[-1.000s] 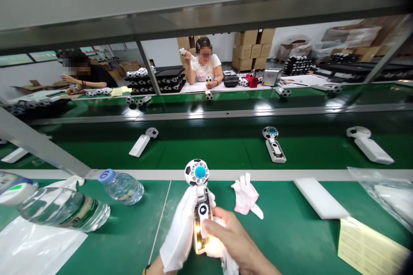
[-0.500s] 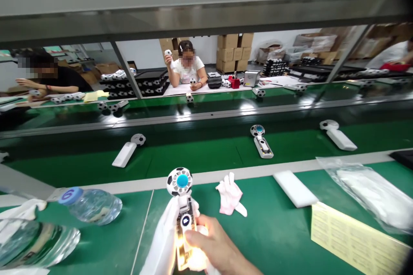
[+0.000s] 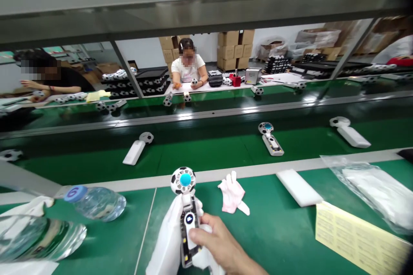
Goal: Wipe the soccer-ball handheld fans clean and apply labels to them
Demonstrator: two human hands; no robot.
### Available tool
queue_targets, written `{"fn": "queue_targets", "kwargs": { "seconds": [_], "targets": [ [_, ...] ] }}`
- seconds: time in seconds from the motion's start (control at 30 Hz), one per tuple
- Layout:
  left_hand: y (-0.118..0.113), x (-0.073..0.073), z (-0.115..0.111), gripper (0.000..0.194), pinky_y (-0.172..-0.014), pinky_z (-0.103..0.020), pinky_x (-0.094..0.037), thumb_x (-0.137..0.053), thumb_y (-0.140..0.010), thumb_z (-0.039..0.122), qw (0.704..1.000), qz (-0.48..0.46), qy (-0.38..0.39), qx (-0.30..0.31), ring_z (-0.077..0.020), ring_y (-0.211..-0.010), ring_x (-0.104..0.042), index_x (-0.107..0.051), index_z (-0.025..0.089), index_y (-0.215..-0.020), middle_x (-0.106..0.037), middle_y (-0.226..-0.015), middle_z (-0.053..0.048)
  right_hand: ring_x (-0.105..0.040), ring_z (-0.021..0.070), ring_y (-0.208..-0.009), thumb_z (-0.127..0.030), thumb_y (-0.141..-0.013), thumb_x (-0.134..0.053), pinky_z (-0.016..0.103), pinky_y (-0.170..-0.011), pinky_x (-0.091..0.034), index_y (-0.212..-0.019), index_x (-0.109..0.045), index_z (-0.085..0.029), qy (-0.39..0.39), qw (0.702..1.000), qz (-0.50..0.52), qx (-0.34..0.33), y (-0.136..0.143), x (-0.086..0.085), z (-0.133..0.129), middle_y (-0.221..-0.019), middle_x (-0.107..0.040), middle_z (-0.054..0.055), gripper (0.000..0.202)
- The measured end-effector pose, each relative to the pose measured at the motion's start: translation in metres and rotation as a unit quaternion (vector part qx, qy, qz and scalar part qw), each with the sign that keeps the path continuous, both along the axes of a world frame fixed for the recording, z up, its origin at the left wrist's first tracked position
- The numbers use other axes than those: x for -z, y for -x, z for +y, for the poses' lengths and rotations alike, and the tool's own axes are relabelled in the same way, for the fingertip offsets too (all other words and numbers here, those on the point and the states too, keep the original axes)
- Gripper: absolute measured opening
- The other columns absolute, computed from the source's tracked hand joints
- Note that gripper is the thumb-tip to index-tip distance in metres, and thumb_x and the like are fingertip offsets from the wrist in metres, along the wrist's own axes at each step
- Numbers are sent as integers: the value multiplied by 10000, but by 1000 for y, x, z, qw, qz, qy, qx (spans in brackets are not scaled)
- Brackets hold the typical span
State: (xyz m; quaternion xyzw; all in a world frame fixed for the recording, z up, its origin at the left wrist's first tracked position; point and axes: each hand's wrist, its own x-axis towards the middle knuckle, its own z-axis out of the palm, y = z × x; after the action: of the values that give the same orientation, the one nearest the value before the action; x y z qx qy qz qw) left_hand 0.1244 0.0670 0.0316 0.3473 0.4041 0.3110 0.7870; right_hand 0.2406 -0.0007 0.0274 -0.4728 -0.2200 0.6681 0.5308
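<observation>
An unfinished handheld fan [image 3: 190, 240] stands upright in front of me. Its round head [image 3: 183, 180] has a black-and-white football pattern and a blue centre. The handle lacks a front cover, so its dark inside, a small round display and a white strip show. My left hand [image 3: 167, 236], in a white glove, is wrapped around the handle from the left and behind. My right hand [image 3: 214, 240], bare, grips the handle from the right, its thumb pressed on the white strip. Beyond the fan lies a white glove [image 3: 232, 193] with pinkish marks.
Two water bottles [image 3: 97, 202] lie at the left. A white foam block [image 3: 299, 187], a yellow label sheet [image 3: 358, 232] and a plastic bag [image 3: 377, 189] lie at the right. Several fans, one a white fan [image 3: 134, 152], rest on the green belt [image 3: 200, 146]. Co-workers sit beyond.
The bright yellow-white glow in the fan's handle has gone out. Fans on the near belt have shifted right. The co-worker opposite has lowered a raised hand, and another fan now lies nearby.
</observation>
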Motion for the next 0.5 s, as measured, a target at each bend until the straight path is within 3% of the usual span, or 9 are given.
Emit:
{"fn": "queue_targets", "kwargs": {
  "seconds": [0.13, 0.2, 0.37, 0.5],
  "targets": [
    [22, 2, -10, 330, -762, -384, -516, -519, -840, 450, 1000, 21, -7, 0, -219, -999, -547, -550, 275, -1118, -580, -1125, -68, -639, 223, -836, -326, -710, -661, 314, -745, -490, -1020, -613, -109, -9, 1000, 27, -12, -1, -1, -1, -896, -684, 77, 381],
    [24, 3, -11, 322, -781, -385, -510, -514, -845, 447, 1000, 28, -9, 0, -216, -1005, -546, -556, 273, -1113, -579, -1133, -66, -639, 226, -833, -352, -706, -672, 318, -749, -489, -1009, -613, -105, -15, 999, 25, -23, -2, 0, -1, -882, -683, 77, 396],
    [5, 15, -2, 350, -747, -367, -510, -512, -855, 435, 999, 36, -4, 3, -175, -882, -590, -562, 168, -1076, -611, -1018, -64, -637, 226, -832, -349, -703, -672, 313, -740, -488, -1002, -619, -102, -11, 999, 22, -24, 0, 1, 0, -878, -685, 80, 391],
    [-11, 25, 1, 379, -640, -287, -494, -591, -770, 495, 999, 40, 11, 5, -135, -664, -591, -603, 116, -781, -615, -707, -26, -637, 205, -801, -365, -718, -660, 293, -724, -481, -1054, -600, -113, 6, 999, 42, -24, -1, -3, 0, -848, -687, 66, 425]
  ]
}}
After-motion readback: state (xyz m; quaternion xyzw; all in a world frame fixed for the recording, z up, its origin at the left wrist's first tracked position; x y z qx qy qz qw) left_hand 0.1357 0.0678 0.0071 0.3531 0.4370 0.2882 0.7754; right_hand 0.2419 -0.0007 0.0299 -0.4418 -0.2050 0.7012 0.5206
